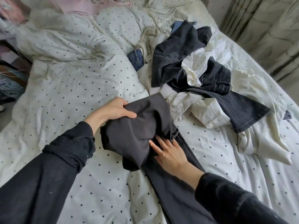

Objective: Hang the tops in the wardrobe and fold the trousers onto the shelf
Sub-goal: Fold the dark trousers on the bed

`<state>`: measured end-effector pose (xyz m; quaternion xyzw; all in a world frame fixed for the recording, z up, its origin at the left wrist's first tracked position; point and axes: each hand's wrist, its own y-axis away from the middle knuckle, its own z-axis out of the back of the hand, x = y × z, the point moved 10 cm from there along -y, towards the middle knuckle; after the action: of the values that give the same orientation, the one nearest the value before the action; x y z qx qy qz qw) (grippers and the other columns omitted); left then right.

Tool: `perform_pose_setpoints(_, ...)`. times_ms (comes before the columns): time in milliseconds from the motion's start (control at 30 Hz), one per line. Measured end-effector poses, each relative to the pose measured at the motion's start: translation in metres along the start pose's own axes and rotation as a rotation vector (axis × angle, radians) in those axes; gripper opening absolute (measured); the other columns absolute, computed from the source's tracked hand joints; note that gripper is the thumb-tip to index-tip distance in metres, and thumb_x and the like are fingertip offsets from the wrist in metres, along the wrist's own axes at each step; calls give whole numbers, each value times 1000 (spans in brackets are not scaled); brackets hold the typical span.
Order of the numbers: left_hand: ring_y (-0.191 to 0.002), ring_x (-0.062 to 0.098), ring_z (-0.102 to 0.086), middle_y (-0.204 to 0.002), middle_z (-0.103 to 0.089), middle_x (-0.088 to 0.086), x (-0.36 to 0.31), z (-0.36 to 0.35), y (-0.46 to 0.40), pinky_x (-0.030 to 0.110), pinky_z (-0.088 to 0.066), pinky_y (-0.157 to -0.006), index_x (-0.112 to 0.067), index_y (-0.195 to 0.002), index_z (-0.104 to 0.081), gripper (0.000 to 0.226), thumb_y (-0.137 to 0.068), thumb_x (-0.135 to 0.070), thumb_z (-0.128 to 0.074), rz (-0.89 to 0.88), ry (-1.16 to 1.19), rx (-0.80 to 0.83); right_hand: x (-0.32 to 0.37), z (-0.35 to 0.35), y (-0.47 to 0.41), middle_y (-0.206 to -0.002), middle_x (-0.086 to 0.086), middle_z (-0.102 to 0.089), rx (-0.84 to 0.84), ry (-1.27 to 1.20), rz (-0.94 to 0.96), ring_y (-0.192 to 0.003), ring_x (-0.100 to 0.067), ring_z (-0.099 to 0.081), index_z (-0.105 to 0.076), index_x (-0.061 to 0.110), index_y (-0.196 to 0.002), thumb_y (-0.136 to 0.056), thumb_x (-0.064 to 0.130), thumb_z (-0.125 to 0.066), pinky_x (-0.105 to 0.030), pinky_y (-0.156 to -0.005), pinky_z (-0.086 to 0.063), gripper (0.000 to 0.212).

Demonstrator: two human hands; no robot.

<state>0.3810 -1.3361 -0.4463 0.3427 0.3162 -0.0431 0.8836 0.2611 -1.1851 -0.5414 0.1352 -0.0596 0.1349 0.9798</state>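
Dark grey trousers (137,130) lie across the polka-dot bed (72,88), one leg running toward the lower edge of the view. My left hand (113,109) grips the bunched upper part and lifts it a little. My right hand (169,152) presses flat with straight fingers on the trouser leg just below the bunch. Behind them sits a heap of clothes: black jeans (194,68), cream trousers (208,110), white tops (208,59) and blue jeans (136,58) half buried.
A pink garment (90,5) lies at the head of the bed. Curtains (267,34) hang along the right side. Dark furniture with more clothes (9,75) stands beyond the bed's left edge.
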Motion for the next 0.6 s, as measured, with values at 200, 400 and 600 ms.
perform_pose_setpoints(200, -85, 25, -63, -84, -68, 5, -35, 57, 28, 39, -52, -79, -10, -84, -69, 21, -76, -29, -72, -75, -197, -363, 7, 38, -33, -159, -4, -7, -28, -63, -31, -143, -27, -16, -7, 31, -151, -96, 39, -43, -48, -116, -7, 66)
perform_pose_setpoints(400, -95, 30, -58, -99, -66, 5, -55, -7, 71, 33, -41, -72, -16, -101, -64, 28, -83, -38, -63, -190, -453, -467, -22, 23, 30, -159, -2, 3, 80, -173, -193, -147, -23, 3, -2, 28, -151, -99, 31, -36, -45, -117, 1, 62)
perform_pose_setpoints(600, -75, 29, -64, -79, -65, 5, -56, -103, 129, 37, -51, -81, -8, -89, -67, 35, -62, -21, -85, -444, -567, -600, -61, 5, 126, -155, -11, -21, 61, -314, -335, -144, -28, -17, -44, 12, -139, -100, 20, -38, -39, -117, -13, 41)
